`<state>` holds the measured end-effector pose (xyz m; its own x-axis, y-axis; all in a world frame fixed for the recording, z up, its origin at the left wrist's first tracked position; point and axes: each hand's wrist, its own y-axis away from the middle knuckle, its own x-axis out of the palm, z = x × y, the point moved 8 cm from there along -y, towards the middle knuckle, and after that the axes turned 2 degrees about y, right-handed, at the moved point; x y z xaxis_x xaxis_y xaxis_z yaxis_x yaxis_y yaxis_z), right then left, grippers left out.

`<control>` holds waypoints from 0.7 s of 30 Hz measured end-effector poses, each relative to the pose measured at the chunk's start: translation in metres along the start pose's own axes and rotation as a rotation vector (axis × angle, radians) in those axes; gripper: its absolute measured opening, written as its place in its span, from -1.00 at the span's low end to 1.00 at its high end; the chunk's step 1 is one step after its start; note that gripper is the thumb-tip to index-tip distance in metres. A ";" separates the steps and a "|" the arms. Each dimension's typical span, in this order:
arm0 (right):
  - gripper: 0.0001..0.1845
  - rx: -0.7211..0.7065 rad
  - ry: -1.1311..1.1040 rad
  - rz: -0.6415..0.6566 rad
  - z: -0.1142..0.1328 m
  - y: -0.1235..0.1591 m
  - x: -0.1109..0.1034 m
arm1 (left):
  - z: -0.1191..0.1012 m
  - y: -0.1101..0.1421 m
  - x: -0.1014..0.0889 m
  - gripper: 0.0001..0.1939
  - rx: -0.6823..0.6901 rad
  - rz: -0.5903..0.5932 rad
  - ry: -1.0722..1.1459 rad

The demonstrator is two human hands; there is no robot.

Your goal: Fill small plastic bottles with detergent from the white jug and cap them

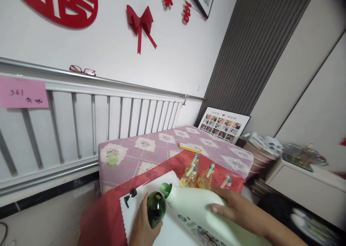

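Observation:
My left hand (146,222) is wrapped round a dark green bottle (156,204), whose top faces me. In my right hand (229,206) is a large pale green jug (193,202), tilted nearly onto its side. The jug's green spout (166,190) sits right by the green bottle's top; I cannot tell whether they touch or whether liquid flows. A black pump head (130,197) lies on the white sheet (147,184) to the left. Behind the jug stand several clear spray bottles (207,177) with yellowish liquid. A pale green cap (112,160) rests at the far left of the table.
A purple patterned cloth (154,145) and a red cloth (108,210) cover the table. A yellow flat box (189,147) lies near the back. Beyond the table are a white radiator (113,112), a photo board (224,125) and a pink basket (251,156).

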<state>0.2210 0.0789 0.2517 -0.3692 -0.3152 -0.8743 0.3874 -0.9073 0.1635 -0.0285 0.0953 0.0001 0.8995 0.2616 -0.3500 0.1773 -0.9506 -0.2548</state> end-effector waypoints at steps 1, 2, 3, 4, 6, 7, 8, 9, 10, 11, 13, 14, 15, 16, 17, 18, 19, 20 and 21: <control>-0.35 0.000 0.038 0.003 0.002 -0.001 -0.001 | -0.001 0.000 -0.001 -0.10 -0.005 0.004 -0.004; -0.35 -0.001 0.076 0.005 0.005 -0.003 -0.002 | -0.002 -0.001 -0.003 -0.10 -0.006 0.002 -0.008; -0.35 0.001 0.112 0.004 0.008 -0.004 -0.004 | -0.004 -0.001 -0.004 -0.11 -0.004 -0.002 -0.012; -0.35 0.005 0.143 0.004 0.011 -0.005 -0.005 | -0.005 0.000 -0.006 -0.11 0.000 -0.003 -0.015; -0.37 0.014 0.177 0.016 0.015 -0.007 -0.007 | -0.007 0.000 -0.006 -0.12 0.003 0.014 -0.020; -0.38 0.021 0.188 0.027 0.017 -0.008 -0.008 | -0.008 0.001 -0.006 -0.11 0.001 0.019 -0.025; -0.38 0.027 0.200 0.034 0.018 -0.009 -0.008 | -0.008 0.001 -0.006 -0.11 -0.002 0.019 -0.029; -0.38 0.034 0.213 0.041 0.019 -0.010 -0.008 | -0.008 0.002 -0.007 -0.11 -0.003 0.018 -0.033; -0.37 0.042 0.226 0.045 0.019 -0.010 -0.008 | -0.009 0.002 -0.007 -0.11 0.000 0.015 -0.038; -0.37 0.051 0.240 0.047 0.019 -0.011 -0.008 | -0.009 0.002 -0.007 -0.11 0.004 0.010 -0.046; -0.36 0.066 0.255 0.053 0.020 -0.012 -0.008 | -0.009 0.002 -0.007 -0.11 0.014 0.007 -0.068; -0.36 0.072 0.259 0.057 0.020 -0.013 -0.008 | -0.009 0.002 -0.006 -0.11 0.017 0.008 -0.081; -0.35 0.077 0.263 0.059 0.020 -0.013 -0.008 | -0.010 0.002 -0.006 -0.11 0.020 0.013 -0.092; -0.35 0.080 0.268 0.058 0.021 -0.014 -0.008 | -0.010 0.001 -0.005 -0.11 0.022 0.019 -0.096; -0.35 0.082 0.272 0.057 0.022 -0.015 -0.009 | -0.010 0.001 -0.005 -0.11 0.022 0.025 -0.095; -0.35 0.082 0.278 0.055 0.023 -0.015 -0.010 | -0.010 0.001 -0.005 -0.11 0.023 0.031 -0.092; -0.36 0.080 0.284 0.054 0.024 -0.016 -0.011 | -0.010 0.001 -0.005 -0.11 0.023 0.033 -0.089; -0.36 0.078 0.289 0.054 0.025 -0.017 -0.012 | -0.010 0.001 -0.005 -0.11 0.024 0.034 -0.087; -0.37 0.076 0.291 0.056 0.026 -0.018 -0.012 | -0.010 0.000 -0.006 -0.11 0.024 0.032 -0.089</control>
<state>0.1962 0.0917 0.2714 -0.0873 -0.2827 -0.9552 0.3320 -0.9123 0.2396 -0.0295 0.0917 0.0114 0.8654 0.2463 -0.4364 0.1388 -0.9546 -0.2634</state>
